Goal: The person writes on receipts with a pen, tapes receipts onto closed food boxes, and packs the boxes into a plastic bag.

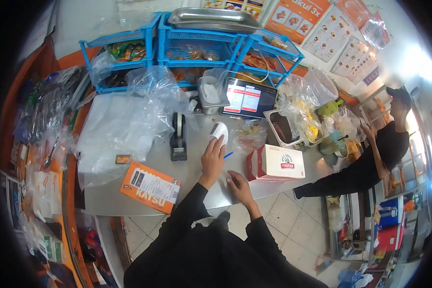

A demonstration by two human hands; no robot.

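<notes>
A white slip of paper [220,130] is held at the fingertips of my left hand [213,161], above the middle of the metal table. Closer to the table's front edge is my right hand [240,187], its fingers apart and holding nothing. A blue pen [229,155] lies between my left hand and the white and red box [283,164]. Left of my hands, an orange box [150,187] lies flat with a printed label on top. A black tape dispenser [178,139] stands behind that box.
Blue plastic racks [197,62] hold packets at the back. A lit tablet [249,98] leans beside a metal container [210,96]. Clear plastic sheets [115,129] cover the left side. Food trays and bags stand at right, near another person [391,149].
</notes>
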